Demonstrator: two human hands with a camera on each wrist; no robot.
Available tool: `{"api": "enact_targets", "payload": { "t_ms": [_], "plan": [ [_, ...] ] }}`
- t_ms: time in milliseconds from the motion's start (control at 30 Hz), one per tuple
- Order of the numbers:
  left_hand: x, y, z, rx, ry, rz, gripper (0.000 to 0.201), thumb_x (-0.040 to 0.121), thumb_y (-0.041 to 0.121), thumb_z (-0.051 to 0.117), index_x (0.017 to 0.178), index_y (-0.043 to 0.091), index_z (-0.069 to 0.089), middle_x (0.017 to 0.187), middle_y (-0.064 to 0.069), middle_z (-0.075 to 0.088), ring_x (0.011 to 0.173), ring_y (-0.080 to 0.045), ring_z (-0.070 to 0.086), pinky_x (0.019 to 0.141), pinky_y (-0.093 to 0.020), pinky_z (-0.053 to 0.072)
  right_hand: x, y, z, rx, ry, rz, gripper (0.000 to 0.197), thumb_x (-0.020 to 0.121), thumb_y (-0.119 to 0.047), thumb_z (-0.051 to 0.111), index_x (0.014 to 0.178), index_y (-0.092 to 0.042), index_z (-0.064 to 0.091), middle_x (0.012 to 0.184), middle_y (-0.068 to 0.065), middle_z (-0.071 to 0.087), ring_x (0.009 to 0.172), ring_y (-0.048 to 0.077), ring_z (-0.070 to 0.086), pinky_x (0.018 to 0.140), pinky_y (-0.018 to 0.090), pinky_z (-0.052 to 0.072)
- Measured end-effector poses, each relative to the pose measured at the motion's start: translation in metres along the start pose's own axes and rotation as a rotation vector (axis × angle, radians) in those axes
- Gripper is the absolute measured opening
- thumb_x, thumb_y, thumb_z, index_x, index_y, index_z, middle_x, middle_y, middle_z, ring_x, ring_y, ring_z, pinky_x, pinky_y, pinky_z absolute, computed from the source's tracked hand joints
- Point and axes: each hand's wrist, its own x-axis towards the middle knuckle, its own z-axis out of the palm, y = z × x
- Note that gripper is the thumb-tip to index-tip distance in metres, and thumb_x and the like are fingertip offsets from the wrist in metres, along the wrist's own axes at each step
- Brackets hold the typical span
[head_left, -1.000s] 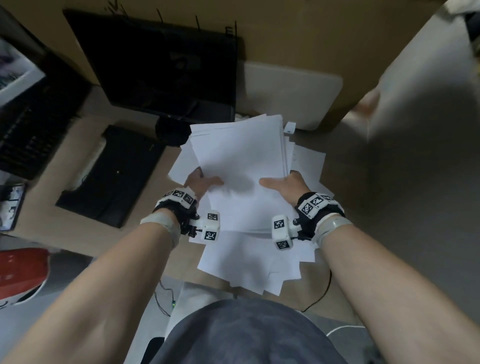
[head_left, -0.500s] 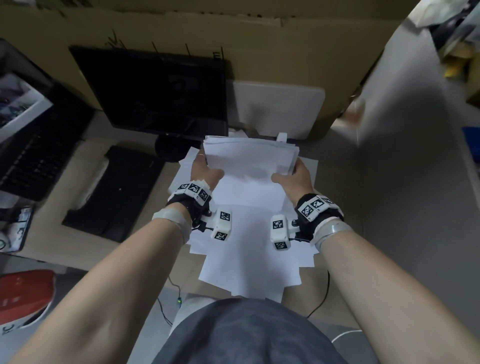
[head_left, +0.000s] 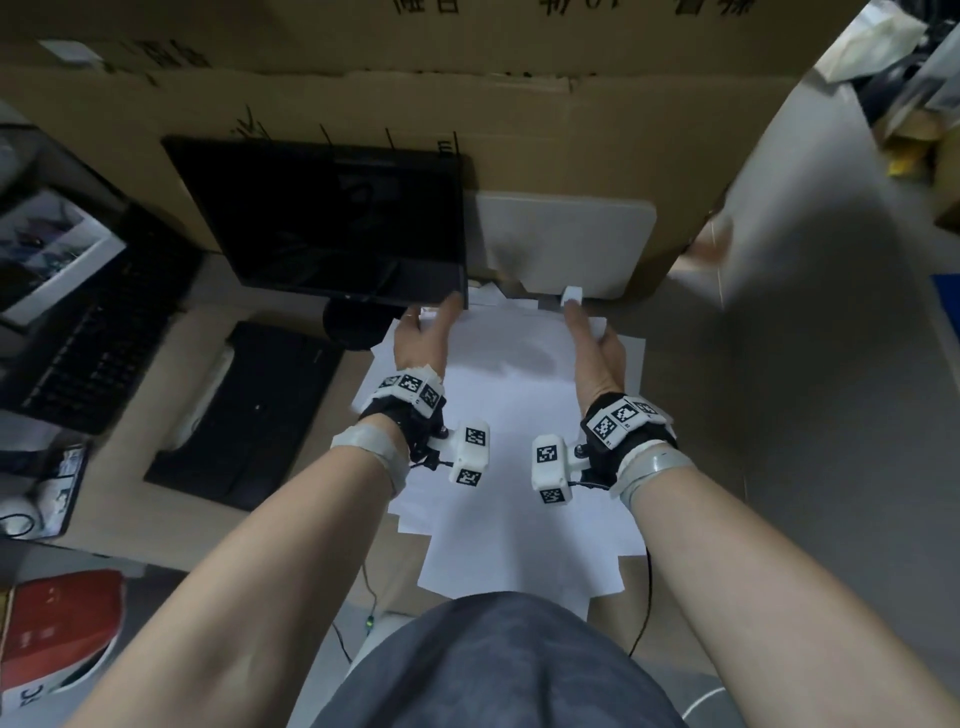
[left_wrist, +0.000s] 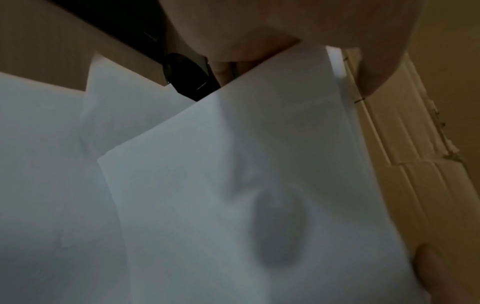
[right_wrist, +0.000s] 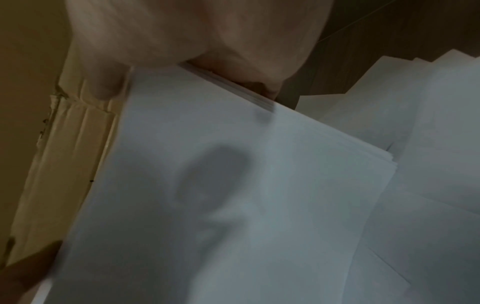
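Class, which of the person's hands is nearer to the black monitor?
Left. The left hand grips the paper stack right by the black monitor, at its lower right corner; the right hand grips the stack's other edge, farther right.

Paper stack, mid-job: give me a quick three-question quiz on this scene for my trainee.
1. True or false: the monitor screen is lit.
2. The left hand and right hand grip the paper stack at: A) its left and right edges; B) its near edge only; C) its middle, from above.
3. Fill in: loose sheets lie beneath the stack on the ___.
Key: 1 false; 2 A; 3 desk.
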Motion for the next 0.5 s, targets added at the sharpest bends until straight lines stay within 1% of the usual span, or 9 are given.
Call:
{"api": "enact_targets", "payload": {
  "t_ms": [100,133,200,267,300,367,400,433,500],
  "plan": [
    [0.000,0.001,0.004,0.024,-0.004,-0.038,0.092,0.062,0.060,0.065,0.137,0.010,0.048,0.134,-0.013,0.055,0.122,-0.031,0.052,0.104,-0.042,0.042,0.004,-0.001,0.006,0.035,0.044,0.001,0.070,0.069,-0.067,0.065,0.125,-0.026,0.060,0.125,0.000,0.063,0.116,0.025,0.057,0.105,0.046,0.042],
    [-0.002,0.002,0.004,0.001,-0.003,-0.050,0.090,0.063,0.059,0.065,0.137,0.010,0.048,0.133,-0.014,0.055,0.121,-0.031,0.053,0.103,-0.041,0.042,0.005,-0.001,0.006,0.058,0.052,0.011,0.069,0.071,-0.064,0.065,0.127,-0.025,0.058,0.128,0.001,0.061,0.119,0.026,0.056,0.105,0.044,0.041],
    [-0.003,0.002,0.006,-0.010,-0.001,-0.078,0.081,0.076,0.051,0.066,0.143,0.012,0.041,0.137,-0.013,0.052,0.124,-0.029,0.050,0.103,-0.038,0.040,0.007,0.001,0.005,0.081,0.046,0.026,0.076,0.080,-0.058,0.064,0.144,-0.022,0.043,0.144,0.001,0.048,0.132,0.024,0.046,0.108,0.037,0.035],
    [0.000,0.000,0.005,-0.025,-0.020,-0.113,0.081,0.085,0.048,0.064,0.150,0.014,0.029,0.143,-0.011,0.046,0.129,-0.027,0.046,0.108,-0.038,0.036,0.004,0.001,0.006,0.099,0.004,0.016,0.088,0.079,-0.062,0.064,0.150,-0.021,0.033,0.151,0.001,0.040,0.137,0.022,0.039,0.111,0.036,0.029],
    [0.000,-0.001,0.005,-0.039,-0.046,-0.126,0.084,0.084,0.050,0.064,0.151,0.014,0.027,0.143,-0.010,0.046,0.129,-0.027,0.046,0.109,-0.038,0.036,0.004,0.001,0.007,0.108,-0.015,0.023,0.094,0.072,-0.066,0.065,0.149,-0.022,0.035,0.150,0.001,0.042,0.136,0.024,0.041,0.113,0.039,0.030],
    [0.001,-0.005,0.005,-0.084,-0.068,-0.161,0.097,0.071,0.061,0.069,0.147,0.012,0.035,0.140,-0.010,0.050,0.125,-0.029,0.050,0.107,-0.040,0.038,0.009,0.005,0.006,0.118,-0.013,0.040,0.100,0.060,-0.069,0.067,0.145,-0.023,0.042,0.144,0.004,0.049,0.130,0.026,0.048,0.112,0.046,0.035],
    [0.002,-0.007,0.005,-0.097,-0.060,-0.165,0.104,0.062,0.066,0.070,0.144,0.011,0.040,0.139,-0.011,0.052,0.124,-0.030,0.052,0.108,-0.042,0.038,0.013,0.006,0.005,0.133,-0.007,0.048,0.099,0.058,-0.067,0.068,0.143,-0.022,0.045,0.142,0.005,0.052,0.128,0.026,0.050,0.111,0.048,0.037],
    [0.001,-0.007,0.004,-0.092,-0.048,-0.159,0.106,0.059,0.069,0.068,0.143,0.011,0.042,0.139,-0.012,0.052,0.126,-0.031,0.051,0.109,-0.042,0.037,0.015,0.006,0.003,0.134,0.003,0.059,0.098,0.058,-0.066,0.067,0.142,-0.020,0.046,0.142,0.006,0.052,0.128,0.025,0.051,0.111,0.047,0.037],
    [-0.005,-0.001,0.001,-0.056,-0.046,-0.111,0.094,0.074,0.065,0.065,0.146,0.011,0.037,0.144,-0.009,0.047,0.134,-0.028,0.043,0.111,-0.035,0.030,0.012,0.000,0.000,0.083,-0.002,0.037,0.095,0.064,-0.066,0.068,0.143,-0.019,0.045,0.142,0.002,0.051,0.126,0.021,0.050,0.111,0.042,0.035]
  ]
}}
